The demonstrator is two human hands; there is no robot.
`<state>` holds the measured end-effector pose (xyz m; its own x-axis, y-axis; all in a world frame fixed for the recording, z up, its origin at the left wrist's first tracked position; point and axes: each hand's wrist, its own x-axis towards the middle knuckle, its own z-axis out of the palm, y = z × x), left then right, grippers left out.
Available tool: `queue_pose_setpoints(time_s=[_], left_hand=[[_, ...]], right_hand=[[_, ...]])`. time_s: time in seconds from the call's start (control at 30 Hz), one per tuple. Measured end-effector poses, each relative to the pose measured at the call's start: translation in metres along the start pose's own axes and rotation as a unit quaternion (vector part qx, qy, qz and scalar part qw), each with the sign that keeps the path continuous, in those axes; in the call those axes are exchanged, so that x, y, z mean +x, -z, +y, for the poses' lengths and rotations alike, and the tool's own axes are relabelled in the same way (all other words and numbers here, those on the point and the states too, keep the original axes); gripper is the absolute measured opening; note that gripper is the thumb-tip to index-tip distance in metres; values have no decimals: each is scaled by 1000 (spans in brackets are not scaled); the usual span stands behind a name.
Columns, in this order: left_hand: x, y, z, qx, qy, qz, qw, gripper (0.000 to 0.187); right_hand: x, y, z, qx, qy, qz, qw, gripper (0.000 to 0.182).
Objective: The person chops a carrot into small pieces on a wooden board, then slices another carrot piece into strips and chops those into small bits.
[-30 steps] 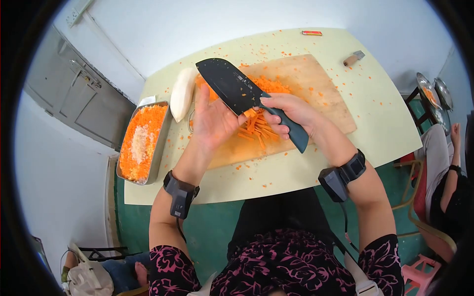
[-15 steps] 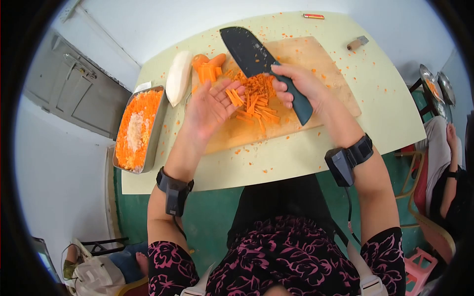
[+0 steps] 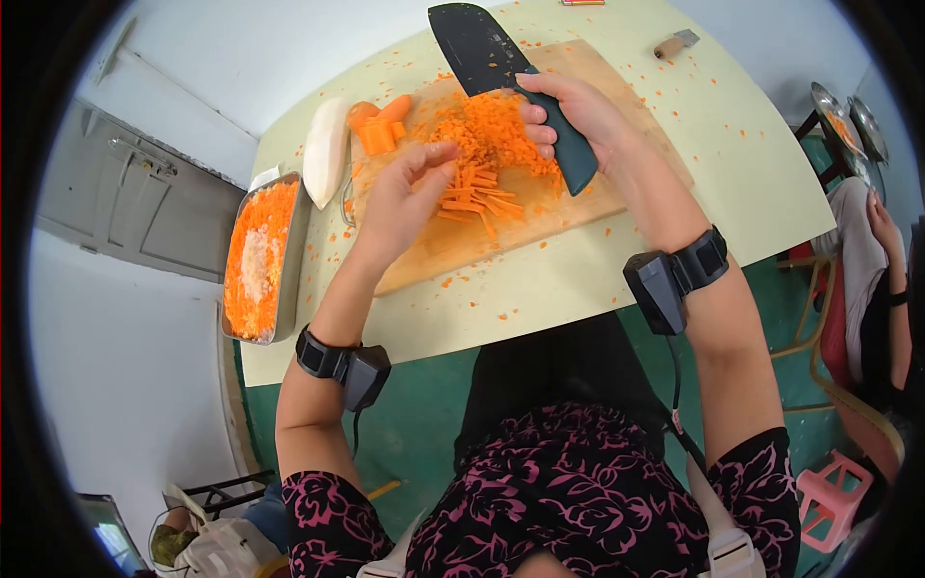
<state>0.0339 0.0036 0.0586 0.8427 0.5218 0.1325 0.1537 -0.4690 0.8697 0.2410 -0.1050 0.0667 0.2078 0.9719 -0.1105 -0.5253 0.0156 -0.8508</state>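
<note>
My right hand (image 3: 581,116) is closed round the dark green handle of a knife, its broad black blade (image 3: 474,48) raised over the cutting board's far edge. Carrot sticks (image 3: 477,196) lie loosely piled on the wooden cutting board (image 3: 588,207), beside finely chopped carrot (image 3: 496,130). My left hand (image 3: 409,197) is at the left side of the sticks, fingers curled in towards the thumb; what they hold, if anything, is hidden. Behind it are cut carrot pieces (image 3: 378,136) and whole carrot parts (image 3: 394,108).
A long white radish (image 3: 326,152) and a metal tray of chopped carrot with a pale heap (image 3: 258,260) stand at the left. A small wooden-handled tool (image 3: 672,45) lies at the back right. Another person (image 3: 882,226) sits at the right.
My left hand has turned from palm up, with carrot sticks on its fingers, to curled fingers; those sticks no longer show in it. The view has shifted, and the knife remains in my right hand.
</note>
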Motion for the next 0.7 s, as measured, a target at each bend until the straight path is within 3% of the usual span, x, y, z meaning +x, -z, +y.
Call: queue_pose_setpoints(time_s=[0.07,0.17,0.27,0.47,0.57,0.7], left_hand=[[-5,5,10,187,-39,-34,981,50],[-11,10,5,323,-154,-104,928,62],[-2,17,8,315,-163,-193,915,67],[18,24,7,366,-193,-221,883,58],[16,23,10,370,-155,-198,895,49],[11,27,-3,360,-177,-154,903,40]], right_hand=[[-1,-2,0,-7,0,0,1000,16],[-1,-2,-1,-15,1,5,1000,15],[1,0,1,-16,-3,6,1000,15],[2,-1,1,-32,0,3,999,16],[1,-1,1,-36,-1,10,999,16],[0,-2,1,-42,-10,9,999,17]])
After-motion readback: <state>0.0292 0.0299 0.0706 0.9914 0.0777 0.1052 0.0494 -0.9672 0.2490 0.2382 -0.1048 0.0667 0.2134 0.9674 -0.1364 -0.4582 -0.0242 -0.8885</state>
